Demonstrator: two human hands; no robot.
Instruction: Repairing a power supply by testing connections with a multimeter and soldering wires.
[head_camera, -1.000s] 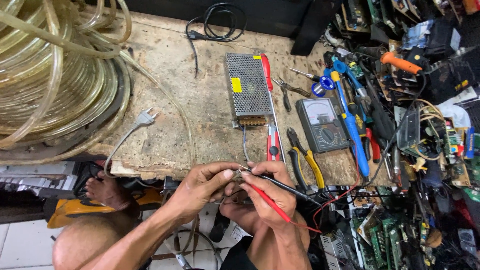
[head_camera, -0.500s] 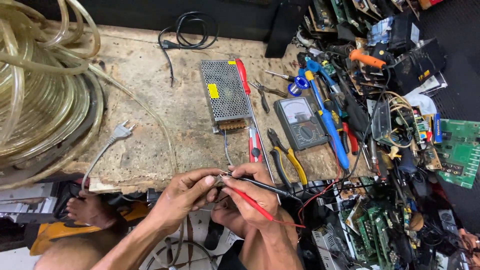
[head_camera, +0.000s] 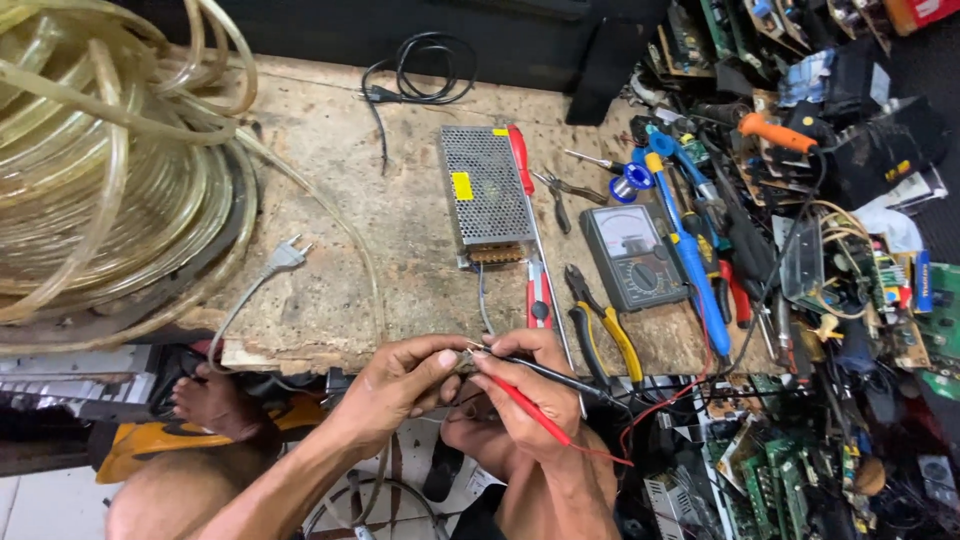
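Observation:
My left hand (head_camera: 405, 380) pinches a small part with thin grey wire ends (head_camera: 468, 350) at the front edge of the wooden bench (head_camera: 400, 230). My right hand (head_camera: 535, 385) holds a red probe (head_camera: 530, 410) and a black probe (head_camera: 560, 378), with their tips meeting the part at my left fingertips. A grey wire (head_camera: 482, 295) runs from my hands up to the metal mesh-covered power supply box (head_camera: 482, 200). The analog multimeter (head_camera: 632, 257) lies to the right of the box.
A big coil of clear hose (head_camera: 100, 170) fills the left. A white plug (head_camera: 285, 255) and a black cord (head_camera: 415, 75) lie on the bench. Yellow-handled pliers (head_camera: 605, 325), screwdrivers (head_camera: 690, 260), a solder spool (head_camera: 628, 183) and circuit boards (head_camera: 800, 470) crowd the right.
The view shifted slightly; both hands stay together at the bench edge with the probes on the part. Nothing was let go or picked up.

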